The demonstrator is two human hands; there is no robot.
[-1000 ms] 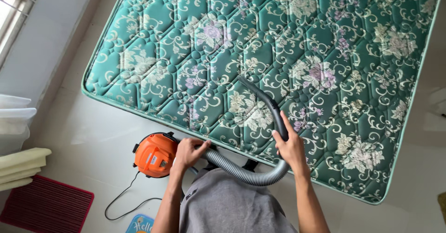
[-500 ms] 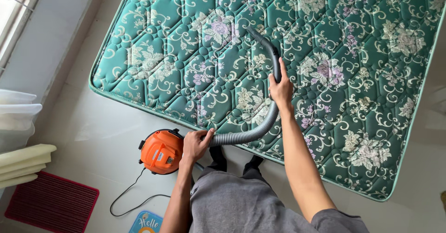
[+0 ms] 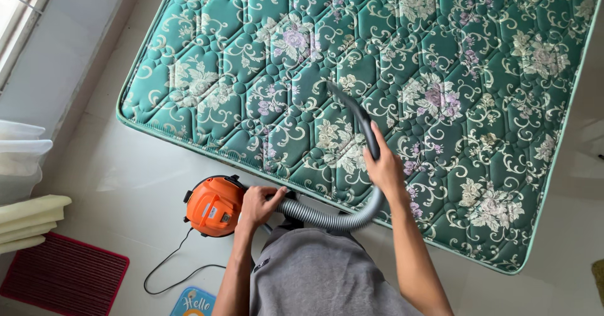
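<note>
Both hands on the vacuum hose, nozzle drawn back toward the near edge of the mattress.

Right hand (image 3: 384, 168) grips the black nozzle tube (image 3: 358, 118), fingers wrapped round it; half a second ago it reached further across the green quilted mattress (image 3: 491, 58), so a pull stroke looks finished. Left hand (image 3: 257, 204) is closed round the grey hose (image 3: 327, 218) beside the orange vacuum (image 3: 212, 206), which sits on the floor (image 3: 113, 171) against the mattress's near edge.
</note>
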